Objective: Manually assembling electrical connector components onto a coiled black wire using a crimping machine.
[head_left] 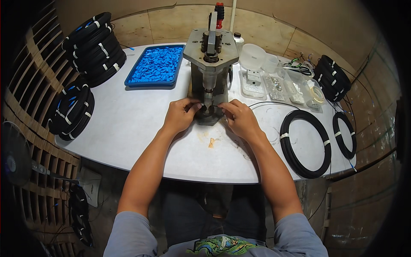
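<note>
A metal bench press (209,68) stands upright at the far middle of the white table. At the foot of its ram, my left hand (180,115) reaches in from the left, thumb and fingertips pinched together; what they hold is too small to make out. From the other side my right hand (240,116) comes in, fingers closed at the right of the ram. A thin black cable (267,102) runs from the black cable coil (286,147) into this hand. The cable's tip is hidden among the fingers and the dark press base.
A blue tray (128,84) full of small blue parts lies left of the press. Stacked black coils (92,49) rise at the left edge. Clear plastic boxes (295,88), a white tub (252,56) and green-handled pliers (295,64) sit back right. A smaller coil (345,136) lies far right.
</note>
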### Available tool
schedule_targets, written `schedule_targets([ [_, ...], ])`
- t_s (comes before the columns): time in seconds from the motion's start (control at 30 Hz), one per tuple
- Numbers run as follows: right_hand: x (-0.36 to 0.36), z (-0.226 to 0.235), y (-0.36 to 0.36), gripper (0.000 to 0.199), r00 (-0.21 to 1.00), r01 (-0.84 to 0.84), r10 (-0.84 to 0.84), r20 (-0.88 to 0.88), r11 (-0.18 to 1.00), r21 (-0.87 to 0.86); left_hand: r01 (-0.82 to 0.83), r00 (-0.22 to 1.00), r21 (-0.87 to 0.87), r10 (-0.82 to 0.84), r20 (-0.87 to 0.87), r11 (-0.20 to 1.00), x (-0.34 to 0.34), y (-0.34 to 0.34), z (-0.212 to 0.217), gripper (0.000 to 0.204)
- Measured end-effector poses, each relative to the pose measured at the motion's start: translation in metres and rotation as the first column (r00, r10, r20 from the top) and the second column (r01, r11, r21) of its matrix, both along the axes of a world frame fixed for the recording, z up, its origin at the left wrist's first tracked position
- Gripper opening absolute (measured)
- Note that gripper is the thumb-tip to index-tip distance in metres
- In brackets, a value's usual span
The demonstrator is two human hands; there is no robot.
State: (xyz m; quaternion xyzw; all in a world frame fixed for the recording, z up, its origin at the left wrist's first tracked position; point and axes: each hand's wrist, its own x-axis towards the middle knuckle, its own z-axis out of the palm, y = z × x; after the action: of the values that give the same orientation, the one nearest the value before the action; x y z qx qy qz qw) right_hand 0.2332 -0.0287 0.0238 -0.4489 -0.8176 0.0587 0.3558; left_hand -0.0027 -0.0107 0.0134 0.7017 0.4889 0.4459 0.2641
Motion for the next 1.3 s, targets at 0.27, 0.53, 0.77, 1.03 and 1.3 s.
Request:
schedule_targets([
  [0.27, 0.0010, -0.0014, 0.0016, 0.034, 1.000, 0.000, 0.000, 0.010, 1.000, 0.002, -0.008, 1.000, 0.000, 0.008, -0.015, 1.000, 0.0000, 0.0011, -0.0016, 0.020],
  [0.53, 0.0013, -0.0021, 0.0023, 0.033, 1.000, 0.008, -0.009, 0.030, 1.000, 0.004, 0.008, 1.000, 0.065, -0.007, -0.003, 0.998, 0.0002, 0.0008, -0.0015, 0.019],
  [0.77, 0.0014, -0.0022, 0.0025, 0.032, 0.999, 0.006, -0.006, 0.032, 1.000, 0.022, 0.004, 1.000, 0.059, -0.003, -0.008, 0.998, 0.0007, 0.0001, -0.0004, 0.018],
  [1.03, 0.0008, -0.0020, 0.0031, 0.032, 0.999, 0.005, -0.006, 0.033, 0.999, 0.035, 0.013, 1.000, 0.062, -0.012, -0.014, 0.998, 0.0004, 0.0035, -0.0048, 0.018],
  [1.3, -0.0006, -0.0030, 0.0064, 0.040, 1.000, -0.004, 0.005, -0.014, 0.994, 0.111, -0.007, 0.997, 0.070, 0.002, 0.075, 0.998, 0.0048, 0.0046, -0.0091, 0.018],
])
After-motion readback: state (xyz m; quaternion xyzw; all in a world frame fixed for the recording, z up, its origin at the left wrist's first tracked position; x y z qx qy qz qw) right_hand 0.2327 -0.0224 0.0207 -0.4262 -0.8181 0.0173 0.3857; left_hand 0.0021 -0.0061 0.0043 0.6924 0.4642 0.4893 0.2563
